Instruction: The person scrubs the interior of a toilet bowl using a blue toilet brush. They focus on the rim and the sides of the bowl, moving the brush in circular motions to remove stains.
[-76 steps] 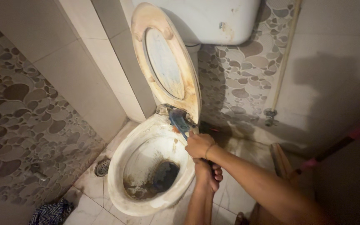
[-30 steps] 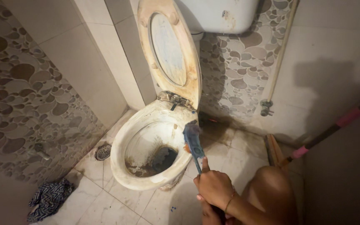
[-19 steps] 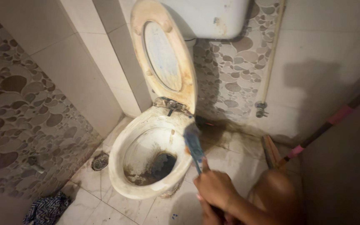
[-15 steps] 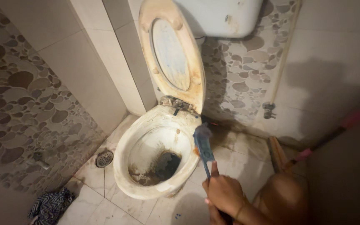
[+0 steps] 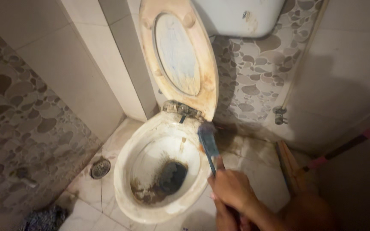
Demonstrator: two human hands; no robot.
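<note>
— What have the hands got, from where you stand?

— The right hand point(image 5: 232, 188) is clenched round the handle of a blue, long-handled plastic brush point(image 5: 208, 146). The left hand point(image 5: 227, 218) sits just under it, mostly out of sight; I cannot tell whether it grips anything.

— And the brush head?

— Up ahead of the hands, against the right rim of the stained white ceramic toilet bowl point(image 5: 159, 171), near the hinges.

— Beyond that?

— The yellowed oval seat and lid point(image 5: 178, 55) stand raised, leaning on the white cistern point(image 5: 236, 15). Left of the hands, past the bowl, a round metal floor drain point(image 5: 100, 168) sits in the tiles.
</note>
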